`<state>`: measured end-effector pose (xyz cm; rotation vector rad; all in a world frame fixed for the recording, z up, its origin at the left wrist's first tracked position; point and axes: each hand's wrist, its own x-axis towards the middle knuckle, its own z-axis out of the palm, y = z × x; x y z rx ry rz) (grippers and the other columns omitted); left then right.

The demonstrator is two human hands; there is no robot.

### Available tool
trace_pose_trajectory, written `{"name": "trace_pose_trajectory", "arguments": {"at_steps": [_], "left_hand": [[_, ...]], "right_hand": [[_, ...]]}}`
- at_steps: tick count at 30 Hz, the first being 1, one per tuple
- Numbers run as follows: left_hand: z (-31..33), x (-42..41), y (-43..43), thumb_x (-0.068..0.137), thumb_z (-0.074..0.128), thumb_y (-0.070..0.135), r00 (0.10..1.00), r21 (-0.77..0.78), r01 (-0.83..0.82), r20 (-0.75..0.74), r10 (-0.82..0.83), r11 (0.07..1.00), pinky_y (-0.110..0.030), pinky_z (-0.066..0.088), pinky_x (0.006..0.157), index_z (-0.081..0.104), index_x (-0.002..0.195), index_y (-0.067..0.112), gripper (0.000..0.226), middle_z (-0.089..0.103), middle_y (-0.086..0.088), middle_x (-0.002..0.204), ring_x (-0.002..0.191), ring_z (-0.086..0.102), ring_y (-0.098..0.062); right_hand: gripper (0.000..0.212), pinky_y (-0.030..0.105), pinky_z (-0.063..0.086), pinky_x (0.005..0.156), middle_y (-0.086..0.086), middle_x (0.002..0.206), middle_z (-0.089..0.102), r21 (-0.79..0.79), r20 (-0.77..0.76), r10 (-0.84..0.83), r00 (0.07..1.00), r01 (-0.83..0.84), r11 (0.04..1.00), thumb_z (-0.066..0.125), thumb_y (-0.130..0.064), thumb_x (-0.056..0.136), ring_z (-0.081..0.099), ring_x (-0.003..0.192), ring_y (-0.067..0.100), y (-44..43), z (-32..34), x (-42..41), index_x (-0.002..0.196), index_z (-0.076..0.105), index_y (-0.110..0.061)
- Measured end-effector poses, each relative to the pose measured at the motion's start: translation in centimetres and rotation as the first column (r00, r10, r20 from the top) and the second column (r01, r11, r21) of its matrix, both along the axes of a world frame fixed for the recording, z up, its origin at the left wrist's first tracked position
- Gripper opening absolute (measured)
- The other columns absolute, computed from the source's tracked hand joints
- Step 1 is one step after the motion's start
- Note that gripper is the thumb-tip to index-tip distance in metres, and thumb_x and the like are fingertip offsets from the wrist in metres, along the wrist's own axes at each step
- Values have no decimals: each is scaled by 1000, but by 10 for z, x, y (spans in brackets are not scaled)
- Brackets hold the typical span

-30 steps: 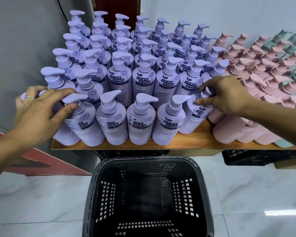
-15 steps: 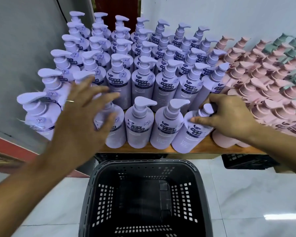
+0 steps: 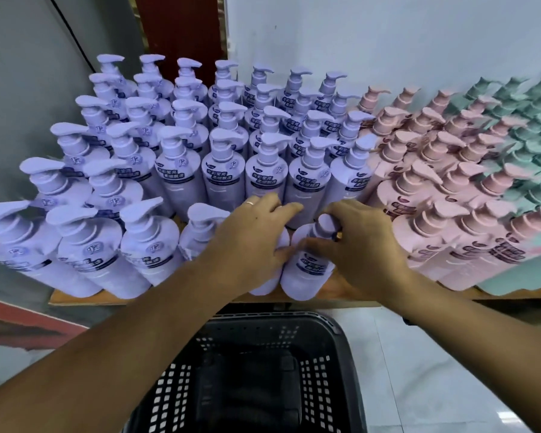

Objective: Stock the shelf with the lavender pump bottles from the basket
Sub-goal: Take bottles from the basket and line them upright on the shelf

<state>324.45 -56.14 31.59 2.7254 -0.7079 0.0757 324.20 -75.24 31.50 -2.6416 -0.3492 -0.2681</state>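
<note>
Probably to align the near row, the left hand point(image 3: 256, 242) clasps a lavender bottle point(image 3: 266, 285) while the right hand point(image 3: 366, 248) grips its right neighbour point(image 3: 305, 271)

A pale whitish wall point(image 3: 388, 35), lightly marked, is noted at the rear right. On the left a grey wall point(image 3: 19, 73) is recorded, crossed by a thin black diagonal line point(image 3: 71, 29). A dark red panel point(image 3: 178, 29) is seen between the two. The floor point(image 3: 434, 379) is laid in glossy white tiles with faint veining. A red strip point(image 3: 22, 317) is found low on the left.
</note>
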Motion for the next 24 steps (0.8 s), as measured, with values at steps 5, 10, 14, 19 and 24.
{"name": "trace_pose_trajectory", "arguments": {"at_steps": [5,10,14,19,24], "left_hand": [[-9,-3,-3,86,66,34,998,50,-46,41,44,998,-35,39,83,43,138,27,57,46,-3,116,103,42,-26],[-13,-4,-2,80,69,31,995,5,-57,86,56,998,-36,46,77,48,132,24,57,49,-2,111,97,45,-24],[-14,-5,-3,77,70,31,994,-8,-61,93,61,998,-37,44,75,48,132,23,61,50,-5,111,95,47,-26],[-13,-8,-5,74,70,27,990,-23,-84,115,86,996,-37,45,72,49,129,23,59,49,-5,105,90,47,-27],[-14,-10,-7,76,69,36,987,-43,-103,116,107,994,-37,47,74,46,128,25,58,49,-3,103,91,47,-24]], "right_hand": [[37,43,45,62,0,83,55,29,1,6,1000,-6,1000,79,-41,74,52,71,25,0,-3,-3,87,60,-11],[40,24,52,72,-10,102,58,164,-130,101,986,-79,983,69,-47,81,61,88,11,-12,4,-4,113,63,-23],[29,20,50,84,-7,106,64,174,-60,28,998,-18,985,59,-42,93,62,95,4,-31,25,20,114,64,-23],[41,41,45,99,14,132,54,-202,46,-69,997,76,976,62,-19,90,55,115,35,-52,43,109,130,55,-14],[52,37,42,98,16,133,57,-502,-232,-65,970,-63,863,59,-33,92,52,122,34,-58,39,173,140,48,-16]]}}
